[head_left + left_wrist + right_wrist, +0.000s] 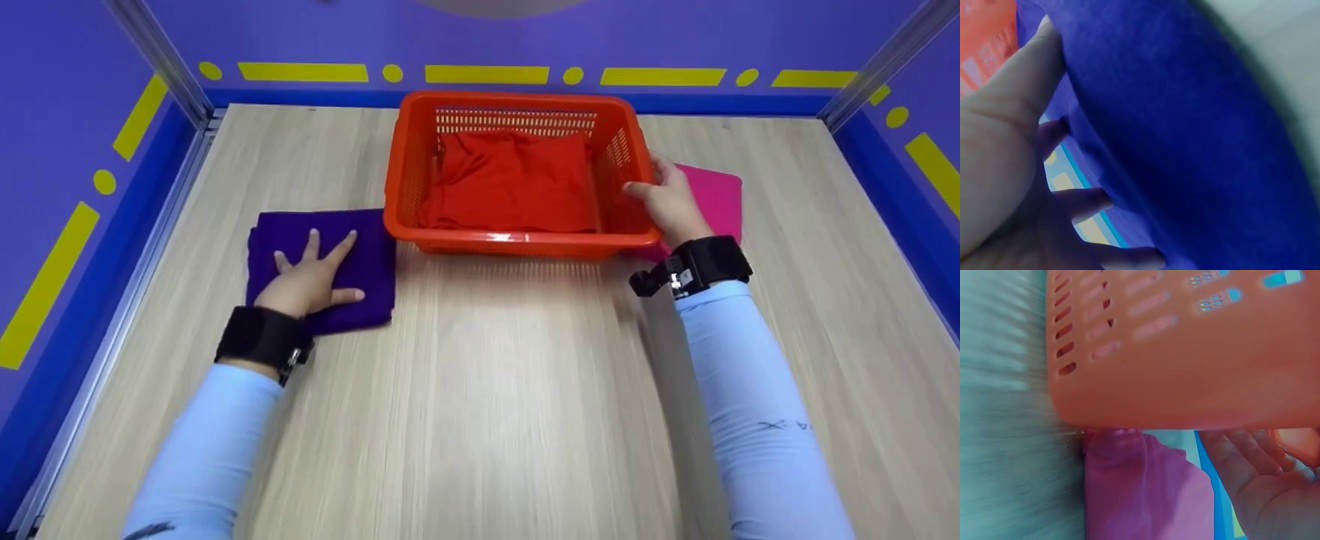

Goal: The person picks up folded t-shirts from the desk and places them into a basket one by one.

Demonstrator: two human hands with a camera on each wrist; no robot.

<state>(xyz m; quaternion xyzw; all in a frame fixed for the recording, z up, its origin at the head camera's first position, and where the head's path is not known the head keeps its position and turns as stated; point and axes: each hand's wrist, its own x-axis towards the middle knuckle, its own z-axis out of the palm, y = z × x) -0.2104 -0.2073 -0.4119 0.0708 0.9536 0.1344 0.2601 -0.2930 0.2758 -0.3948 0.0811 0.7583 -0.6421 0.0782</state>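
Note:
With fingers spread, my left hand (304, 285) rests on a folded purple cloth (352, 300) at the left of the table; in the left wrist view its thumb and fingertips touch the purple cloth (1174, 124). My right hand (671, 199) grips the right rim of an orange-red plastic basket (517, 241), thumb inside and fingers outside. A folded red cloth (517, 187) lies in the basket. Beside the right hand is a folded pink cloth (716, 196), partly hidden by that hand and the basket. The right wrist view shows the pink cloth (1145, 495) below the basket's edge.
The wooden tabletop (480, 412) stretches toward the person. Blue-purple panels with yellow marks (487, 74) stand behind and at both sides, with metal posts (161, 60) at the corners. The basket's left side meets the purple cloth's right corner.

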